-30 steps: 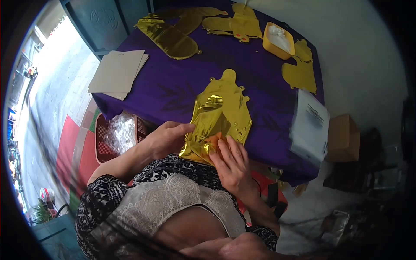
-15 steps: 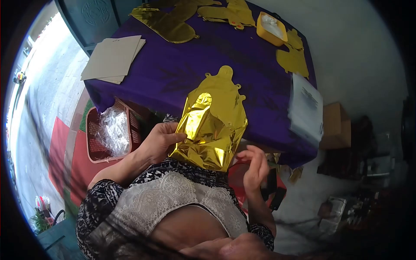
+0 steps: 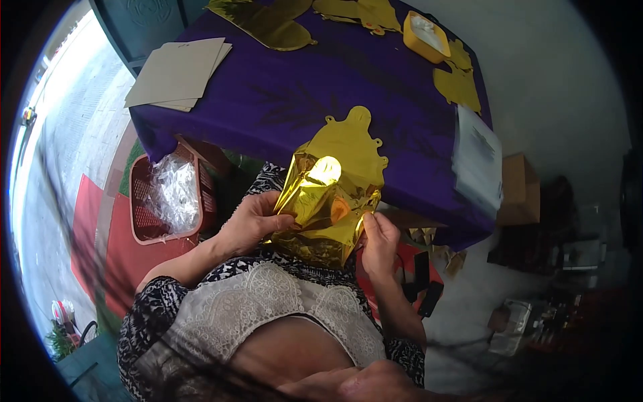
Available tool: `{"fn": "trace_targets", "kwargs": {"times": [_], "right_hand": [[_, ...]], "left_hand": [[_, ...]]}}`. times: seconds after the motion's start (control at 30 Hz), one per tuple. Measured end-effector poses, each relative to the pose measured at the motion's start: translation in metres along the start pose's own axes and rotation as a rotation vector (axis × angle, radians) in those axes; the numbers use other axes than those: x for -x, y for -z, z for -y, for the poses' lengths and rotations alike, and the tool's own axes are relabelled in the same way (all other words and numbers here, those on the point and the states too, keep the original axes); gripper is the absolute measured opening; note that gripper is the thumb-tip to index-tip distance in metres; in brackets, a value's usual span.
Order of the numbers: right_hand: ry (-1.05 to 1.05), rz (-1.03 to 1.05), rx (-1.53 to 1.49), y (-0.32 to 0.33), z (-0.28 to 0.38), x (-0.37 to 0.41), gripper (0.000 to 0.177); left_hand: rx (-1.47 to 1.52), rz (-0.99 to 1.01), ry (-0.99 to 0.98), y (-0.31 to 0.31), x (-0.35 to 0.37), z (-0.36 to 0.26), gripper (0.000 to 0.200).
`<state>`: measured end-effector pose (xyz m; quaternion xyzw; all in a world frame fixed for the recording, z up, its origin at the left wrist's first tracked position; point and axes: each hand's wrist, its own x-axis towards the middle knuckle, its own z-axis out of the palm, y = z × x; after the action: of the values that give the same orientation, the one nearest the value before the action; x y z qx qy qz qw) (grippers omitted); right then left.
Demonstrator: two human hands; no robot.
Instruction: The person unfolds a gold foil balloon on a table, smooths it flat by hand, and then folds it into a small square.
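A flat, shiny gold foil balloon point(image 3: 348, 144) lies partly on the table's near edge, with its folded lower part hanging over my lap. Along its far outline are a rounded end and several small tabs with holes. My left hand point(image 3: 251, 221) is closed, pinching the balloon's left edge between thumb and fingers. On the opposite side, my right hand point(image 3: 380, 244) is also closed, its thumb and fingertips gripping the right edge. Between the hands the foil is creased and reflects light, with an orange patch showing near the middle.
More flat gold foil balloons point(image 3: 284, 30) lie across the purple-covered table point(image 3: 268, 100). A stack of beige cards point(image 3: 175, 72) sits at the left, clear plastic sleeves point(image 3: 477, 157) at the right, a yellow tub point(image 3: 426, 40) at the back. Below left stands a pink basket point(image 3: 139, 201) of clear plastic.
My right hand has gone from open beside the balloon to pinching its right edge. The balloon has shifted slightly right, and an orange patch now shows on the foil.
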<state>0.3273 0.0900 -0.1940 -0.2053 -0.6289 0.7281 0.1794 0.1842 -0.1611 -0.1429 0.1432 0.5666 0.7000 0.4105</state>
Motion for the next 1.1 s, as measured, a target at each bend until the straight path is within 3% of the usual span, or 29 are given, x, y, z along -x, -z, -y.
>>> {"fn": "trace_targets", "kwargs": {"times": [0.1, 0.17, 0.33, 0.63, 0.83, 0.87, 0.93, 1.07, 1.1], "right_hand": [[0.026, -0.022, 0.052, -0.001, -0.003, -0.003, 0.02], [0.024, -0.042, 0.012, -0.01, 0.002, -0.003, 0.02], [-0.035, -0.077, 0.01, -0.024, 0.017, -0.002, 0.026], [0.06, -0.062, -0.027, -0.019, -0.004, -0.009, 0.021], [0.113, -0.038, 0.069, -0.008, -0.012, -0.011, 0.024], [0.137, -0.036, 0.11, -0.007, -0.013, -0.011, 0.024], [0.096, -0.003, 0.025, -0.01, -0.006, -0.008, 0.028], [0.015, 0.182, -0.21, -0.023, 0.032, -0.002, 0.04], [-0.018, 0.244, -0.257, -0.023, 0.039, -0.002, 0.052]], "left_hand": [[0.059, -0.096, -0.015, -0.015, 0.006, -0.013, 0.027], [-0.226, -0.108, -0.007, -0.007, 0.003, -0.02, 0.031], [0.34, -0.082, 0.092, 0.004, -0.02, 0.001, 0.03], [0.023, -0.105, 0.025, 0.013, -0.028, 0.013, 0.035], [0.278, 0.029, -0.005, 0.006, -0.02, 0.002, 0.032], [0.193, 0.032, -0.024, 0.004, -0.02, 0.001, 0.03], [0.022, 0.037, -0.066, 0.001, -0.021, 0.0, 0.028], [0.027, 0.054, -0.037, -0.003, -0.022, -0.007, 0.033], [0.039, 0.055, -0.034, -0.005, -0.022, -0.01, 0.033]]}}
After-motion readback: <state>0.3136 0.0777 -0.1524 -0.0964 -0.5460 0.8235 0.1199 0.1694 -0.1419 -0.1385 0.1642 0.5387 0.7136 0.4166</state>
